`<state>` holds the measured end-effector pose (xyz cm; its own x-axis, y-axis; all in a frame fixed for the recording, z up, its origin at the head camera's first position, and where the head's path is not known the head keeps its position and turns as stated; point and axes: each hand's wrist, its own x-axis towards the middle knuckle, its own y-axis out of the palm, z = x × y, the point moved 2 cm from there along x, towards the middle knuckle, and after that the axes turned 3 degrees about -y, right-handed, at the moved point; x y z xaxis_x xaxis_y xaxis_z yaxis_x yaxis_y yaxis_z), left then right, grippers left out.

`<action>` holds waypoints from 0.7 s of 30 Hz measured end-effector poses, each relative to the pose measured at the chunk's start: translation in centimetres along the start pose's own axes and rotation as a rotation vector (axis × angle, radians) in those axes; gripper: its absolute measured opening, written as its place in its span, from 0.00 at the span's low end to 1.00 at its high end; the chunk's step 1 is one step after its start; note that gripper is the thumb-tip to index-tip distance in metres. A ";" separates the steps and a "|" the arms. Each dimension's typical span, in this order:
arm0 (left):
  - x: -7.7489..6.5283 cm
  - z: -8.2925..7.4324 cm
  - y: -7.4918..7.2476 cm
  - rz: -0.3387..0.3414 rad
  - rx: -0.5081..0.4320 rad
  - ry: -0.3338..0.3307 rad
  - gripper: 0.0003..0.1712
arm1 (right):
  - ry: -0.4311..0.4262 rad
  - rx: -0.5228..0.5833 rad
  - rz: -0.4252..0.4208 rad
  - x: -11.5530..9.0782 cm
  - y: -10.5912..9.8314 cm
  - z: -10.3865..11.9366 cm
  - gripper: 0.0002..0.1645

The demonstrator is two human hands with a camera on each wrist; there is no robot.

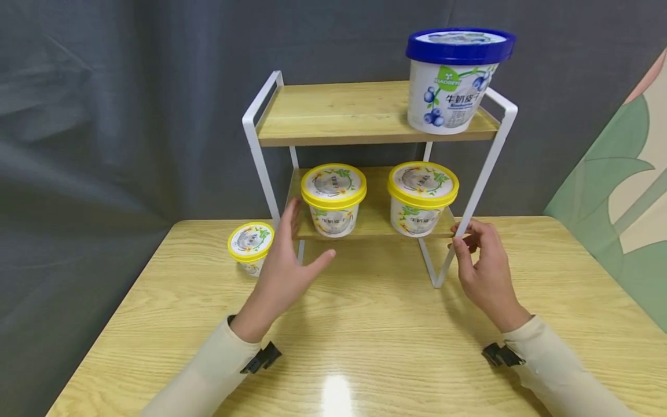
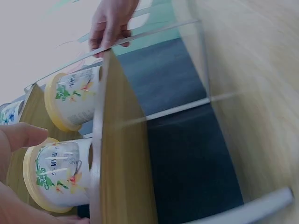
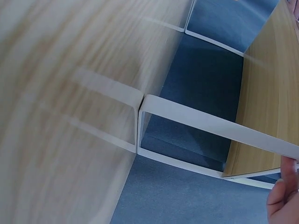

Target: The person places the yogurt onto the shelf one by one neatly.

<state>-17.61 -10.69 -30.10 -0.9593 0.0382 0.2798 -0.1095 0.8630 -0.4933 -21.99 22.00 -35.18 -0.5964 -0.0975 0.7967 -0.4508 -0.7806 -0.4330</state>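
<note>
A two-tier rack with wooden boards and a white metal frame (image 1: 478,179) stands on the table. My right hand (image 1: 487,272) grips its right front leg near the lower board, thumb against the metal and fingers curled behind. My left hand (image 1: 283,269) is at the rack's left side, thumb spread wide, fingers extended beside the left yellow-lidded tub (image 1: 335,223). Another yellow-lidded tub (image 1: 417,220) sits on the same lower board (image 1: 372,223), to the right. In the left wrist view, the left thumb (image 2: 28,135) overlaps the nearer tub.
A bigger blue-lidded tub (image 1: 448,95) stands at the right end of the upper board (image 1: 333,116). Left of the rack, a third yellow-lidded tub (image 1: 250,243) rests on the table (image 1: 365,347), partly behind my left hand. A dark curtain (image 1: 104,116) hangs behind.
</note>
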 end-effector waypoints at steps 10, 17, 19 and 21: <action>-2.4 3.6 -0.8 -0.068 0.150 0.345 0.13 | 0.005 0.009 -0.002 0.0 0.1 -0.1 0.18; -2.3 5.6 -3.5 -0.112 0.175 0.488 0.06 | -0.002 0.004 -0.005 -0.2 0.3 -0.2 0.19; -1.9 6.5 -4.6 -0.165 0.217 0.475 0.06 | -0.003 0.003 -0.007 -0.1 0.2 -0.2 0.19; -1.4 7.4 -5.9 -0.229 0.249 0.407 0.06 | -0.004 0.005 -0.009 -0.1 0.2 -0.2 0.19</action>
<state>-17.59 -19.54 -33.69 -0.7302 0.0977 0.6762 -0.4109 0.7280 -0.5488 -22.14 21.97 -35.36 -0.5893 -0.0930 0.8026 -0.4532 -0.7843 -0.4237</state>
